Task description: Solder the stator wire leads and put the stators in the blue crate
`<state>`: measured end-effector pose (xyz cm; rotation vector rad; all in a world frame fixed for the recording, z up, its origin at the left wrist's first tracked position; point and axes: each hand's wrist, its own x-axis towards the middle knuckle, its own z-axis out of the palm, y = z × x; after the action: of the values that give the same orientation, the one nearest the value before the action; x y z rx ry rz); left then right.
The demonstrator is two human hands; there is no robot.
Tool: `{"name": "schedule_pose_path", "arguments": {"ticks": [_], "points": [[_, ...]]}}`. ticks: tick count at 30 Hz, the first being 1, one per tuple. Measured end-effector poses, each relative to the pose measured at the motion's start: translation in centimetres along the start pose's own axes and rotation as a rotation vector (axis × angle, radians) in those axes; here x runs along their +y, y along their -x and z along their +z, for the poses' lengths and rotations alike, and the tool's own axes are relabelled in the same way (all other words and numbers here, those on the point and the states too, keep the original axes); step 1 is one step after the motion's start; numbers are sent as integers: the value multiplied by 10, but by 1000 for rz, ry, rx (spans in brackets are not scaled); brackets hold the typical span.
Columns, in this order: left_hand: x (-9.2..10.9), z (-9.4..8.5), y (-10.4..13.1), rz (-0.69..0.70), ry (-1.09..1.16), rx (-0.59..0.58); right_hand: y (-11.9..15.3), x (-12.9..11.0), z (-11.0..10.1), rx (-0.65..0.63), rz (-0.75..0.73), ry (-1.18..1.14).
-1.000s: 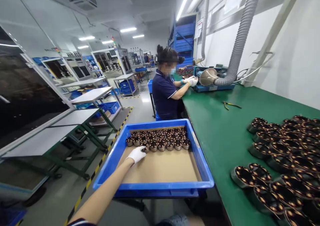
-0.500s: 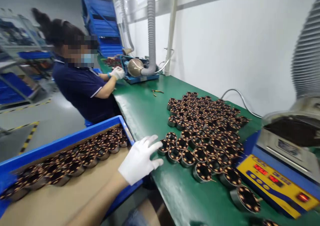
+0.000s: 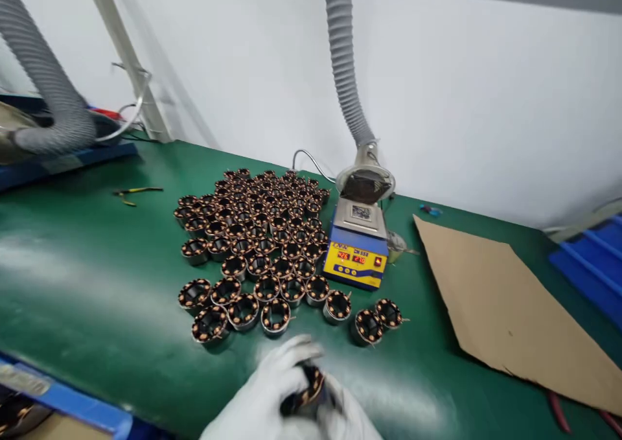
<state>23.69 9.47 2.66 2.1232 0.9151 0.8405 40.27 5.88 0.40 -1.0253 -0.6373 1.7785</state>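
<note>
My left hand [image 3: 267, 394], in a white glove, is wrapped round a dark ring-shaped part with copper windings [image 3: 313, 388] at the bottom middle. On the part's other side, my right hand [image 3: 347, 414], also gloved and blurred, grips it too. Beyond my hands, many similar copper-wound rings [image 3: 276, 317] stand close together on the green table [image 3: 72, 258]. Two more rings [image 3: 368, 326] stand slightly apart, to the right of the group.
A blue and yellow device [image 3: 354, 265] with red digits stands under a grey hose [image 3: 346, 57]. Brown cardboard [image 3: 515, 310] lies at right, yellow-handled pliers [image 3: 138, 190] at left. A blue bin's edge [image 3: 68, 394] shows at lower left.
The view has swung right, and the co-worker is out of view. My left hand has left the rings near the bin and now holds one; my right hand has come into view.
</note>
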Motion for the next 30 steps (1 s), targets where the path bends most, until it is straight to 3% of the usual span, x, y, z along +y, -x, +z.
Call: {"name": "schedule_pose_path", "arguments": {"ticks": [2,4,8,11,15,18,20,22,24,26,28,30], "points": [[5,28,-21,-124,73,-5,3,-6,-4,18,59,-214],[6,44,-29,-109,104,-22,7,-11,-12,47,82,-408],[8,41,-36,28,199,-85,9,-8,-23,90,64,-595],[11,33,-50,42,353,-59,9,-5,-21,27,2,-630],[10,32,-68,-329,626,88,10,-10,-18,-125,-3,-542],[7,33,-68,-555,739,218,10,-12,-18,-117,29,-569],[10,37,-64,-609,737,155,9,-11,-17,-67,22,-599],[16,45,-61,-561,662,85,7,-9,-15,-18,-13,-617],[22,54,-62,-521,641,164,5,-7,-13,8,-40,-624],[23,59,-65,-603,742,275,6,-8,-13,-15,-32,-608],[18,56,-67,-684,879,407,7,-11,-14,-63,11,-592],[12,49,-65,-665,915,544,9,-13,-15,-108,72,-611]]}}
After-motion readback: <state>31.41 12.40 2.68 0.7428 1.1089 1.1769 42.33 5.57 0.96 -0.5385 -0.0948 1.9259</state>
